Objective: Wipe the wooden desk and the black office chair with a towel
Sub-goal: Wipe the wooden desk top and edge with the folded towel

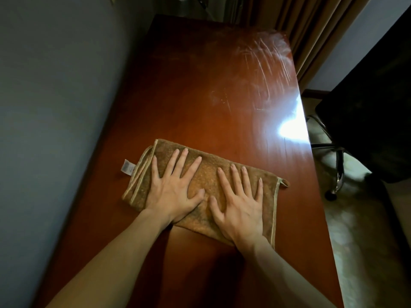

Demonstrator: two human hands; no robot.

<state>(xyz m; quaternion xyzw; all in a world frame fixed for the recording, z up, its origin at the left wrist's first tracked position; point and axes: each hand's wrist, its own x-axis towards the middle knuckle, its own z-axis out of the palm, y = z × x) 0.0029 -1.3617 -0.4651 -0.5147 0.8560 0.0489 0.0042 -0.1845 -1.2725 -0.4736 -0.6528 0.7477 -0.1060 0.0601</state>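
I am looking down at the wooden desk (200, 90), whose reddish top is running away from me with a grey wall (55, 107) along its left edge. A folded brown towel (206, 176) is lying flat on the near half of the desk, closer to the wall side, with a small white tag (127, 167) sticking out at its left end. I am seeing the left hand (172, 192) pressing down on the left part of the towel, fingers straight and spread, gripping nothing. The right hand (241, 210) is pressing flat on the right part, fingers likewise stretched out and fanned. The two thumbs are lying close together near the towel's middle. The black office chair (367, 121) is standing off the desk's right side, apart from the towel, and brown curtains (311, 30) are hanging at the far right.
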